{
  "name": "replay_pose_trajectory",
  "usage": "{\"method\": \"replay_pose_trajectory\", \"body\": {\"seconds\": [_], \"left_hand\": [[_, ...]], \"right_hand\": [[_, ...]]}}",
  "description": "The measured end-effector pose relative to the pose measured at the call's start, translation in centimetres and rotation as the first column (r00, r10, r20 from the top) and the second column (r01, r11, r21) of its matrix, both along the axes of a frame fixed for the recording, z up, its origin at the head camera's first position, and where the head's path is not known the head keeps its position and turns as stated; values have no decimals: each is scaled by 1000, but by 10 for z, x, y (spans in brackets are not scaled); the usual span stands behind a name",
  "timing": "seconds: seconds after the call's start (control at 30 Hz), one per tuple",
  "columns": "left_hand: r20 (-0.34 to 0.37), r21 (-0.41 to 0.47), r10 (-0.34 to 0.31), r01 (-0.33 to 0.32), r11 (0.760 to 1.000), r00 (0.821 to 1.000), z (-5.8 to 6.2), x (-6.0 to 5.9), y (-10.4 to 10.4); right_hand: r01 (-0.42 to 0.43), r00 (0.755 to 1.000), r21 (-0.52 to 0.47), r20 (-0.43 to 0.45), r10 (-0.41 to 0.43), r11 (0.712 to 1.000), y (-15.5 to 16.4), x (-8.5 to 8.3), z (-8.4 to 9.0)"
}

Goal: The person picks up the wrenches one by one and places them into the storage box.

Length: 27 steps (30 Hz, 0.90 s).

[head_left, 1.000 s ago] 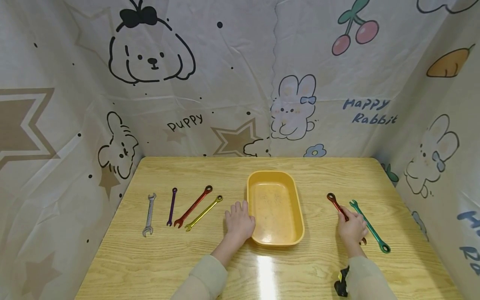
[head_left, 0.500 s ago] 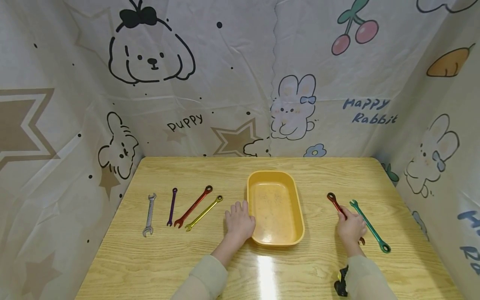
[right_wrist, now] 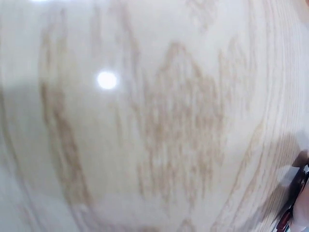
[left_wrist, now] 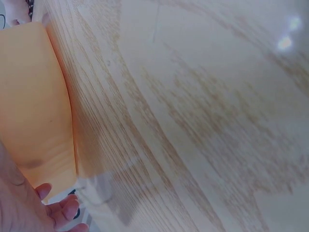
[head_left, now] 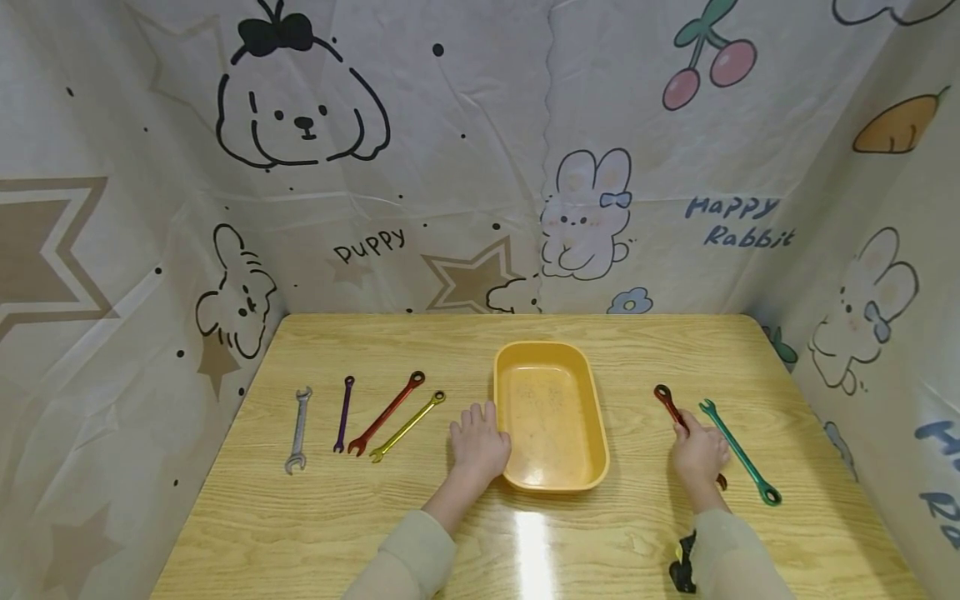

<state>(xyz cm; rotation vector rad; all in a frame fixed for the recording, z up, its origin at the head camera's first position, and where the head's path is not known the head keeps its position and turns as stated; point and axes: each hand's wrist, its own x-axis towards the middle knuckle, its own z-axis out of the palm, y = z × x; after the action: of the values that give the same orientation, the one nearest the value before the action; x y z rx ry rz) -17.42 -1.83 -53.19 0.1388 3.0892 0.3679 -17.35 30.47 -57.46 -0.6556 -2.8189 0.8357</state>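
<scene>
While your right hand lies over the middle of the dark red metal wrench, its fingers are curled down onto the shaft, but whether they have closed around it cannot be told; the ring end shows beyond your fingertips and the other end beside your wrist. The wrench lies flat on the pale wooden table. Your left hand rests flat, fingers relaxed and holding nothing, against the near left wall of the yellow rectangular plastic tray.

Judged from this layout, the work is at its start: the tray holds no tools. Just outboard of your right hand lies a green wrench. Outboard of your left hand lie a gold wrench, a bright red wrench, a purple wrench and a silver open-ended wrench, all untouched.
</scene>
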Motion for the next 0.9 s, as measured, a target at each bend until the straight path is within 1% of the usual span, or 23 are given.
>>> {"method": "replay_pose_trajectory", "body": {"seconds": [0.1, 0.37, 0.9], "left_hand": [[2, -7, -2, 2, 1000, 1000, 1, 0, 0], [11, 9, -4, 4, 1000, 1000, 4, 1, 0], [10, 10, -5, 5, 1000, 1000, 1, 1, -1]], "right_hand": [[-14, 1000, 7, 1, 14, 1000, 0, 0, 0], [-46, 999, 39, -14, 47, 998, 2, -1, -5], [-43, 998, 56, -50, 46, 998, 0, 2, -6]]}}
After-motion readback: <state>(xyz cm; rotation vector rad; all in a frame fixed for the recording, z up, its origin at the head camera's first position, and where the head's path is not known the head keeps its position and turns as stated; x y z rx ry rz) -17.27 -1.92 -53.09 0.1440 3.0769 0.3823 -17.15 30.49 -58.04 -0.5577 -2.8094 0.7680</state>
